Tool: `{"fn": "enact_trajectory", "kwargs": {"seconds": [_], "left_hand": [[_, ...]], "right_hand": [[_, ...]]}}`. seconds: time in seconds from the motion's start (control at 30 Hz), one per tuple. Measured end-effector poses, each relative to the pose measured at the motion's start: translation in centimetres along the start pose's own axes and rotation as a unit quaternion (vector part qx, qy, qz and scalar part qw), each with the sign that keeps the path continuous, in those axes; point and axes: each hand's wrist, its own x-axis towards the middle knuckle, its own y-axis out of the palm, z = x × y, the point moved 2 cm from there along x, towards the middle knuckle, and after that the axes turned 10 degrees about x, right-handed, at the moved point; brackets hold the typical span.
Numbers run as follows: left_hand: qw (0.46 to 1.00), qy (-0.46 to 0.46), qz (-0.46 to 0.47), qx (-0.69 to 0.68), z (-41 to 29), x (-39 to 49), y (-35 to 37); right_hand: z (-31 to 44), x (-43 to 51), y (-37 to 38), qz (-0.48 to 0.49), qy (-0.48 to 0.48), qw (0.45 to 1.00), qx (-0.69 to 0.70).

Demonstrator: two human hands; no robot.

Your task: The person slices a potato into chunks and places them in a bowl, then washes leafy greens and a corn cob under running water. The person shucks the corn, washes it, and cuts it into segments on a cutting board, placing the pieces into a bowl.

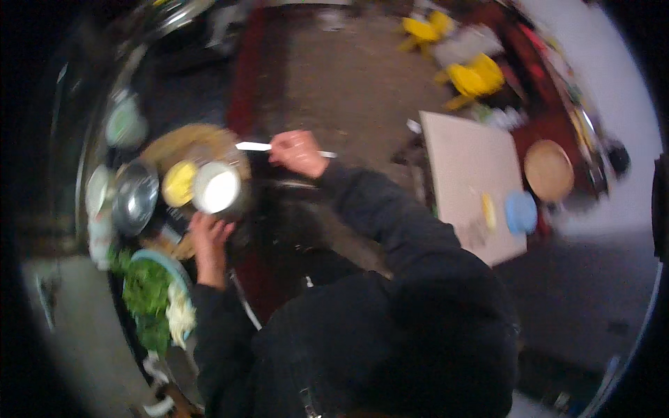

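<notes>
My right hand (299, 152) is closed around a slim white utensil (253, 147), whose flat end points left; motion blur hides its exact kind. To the left, a round container with white contents (219, 191) is beside a yellow round item (180, 183), which may be a bowl of yellow food. My left hand (209, 243) is just on the near side of the white-filled container, with fingers spread. Whether its fingertips touch the container is blurred. Behind these things is a round wooden board (196, 137), partly covered.
A metal bowl (136, 197) and a light blue basin (157, 256) of leafy greens (149, 292) line the left side. Yellow stools (475, 78) stand on the floor (339, 78). At right, a pale board (470, 167) lies near a blue round item (521, 211) and a wooden round (549, 171).
</notes>
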Motion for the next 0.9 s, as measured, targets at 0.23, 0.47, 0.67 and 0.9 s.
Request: {"fn": "enact_trajectory", "kwargs": {"seconds": [0.23, 0.47, 0.67, 0.9], "left_hand": [[1.0, -0.011, 0.004, -0.027, -0.1, 3.8, -2.3], [0.995, 0.084, -0.012, 0.057, 3.3, -0.8, -1.8], [0.984, 0.1, 0.026, 0.143, 8.7, -4.5, -1.7], [0.948, 0.051, -0.005, 0.315, 13.3, -6.8, 0.6]], "right_hand": [[1.5, -16.0, -1.6, 0.074, -0.037, 0.98, -0.18], [4.6, -24.9, -4.7, 0.097, 0.006, 0.993, -0.075], [1.6, -27.6, -11.2, -0.19, -0.037, 0.921, -0.339], [-10.5, -35.5, -17.6, -0.179, 0.085, 0.98, 0.023]]}}
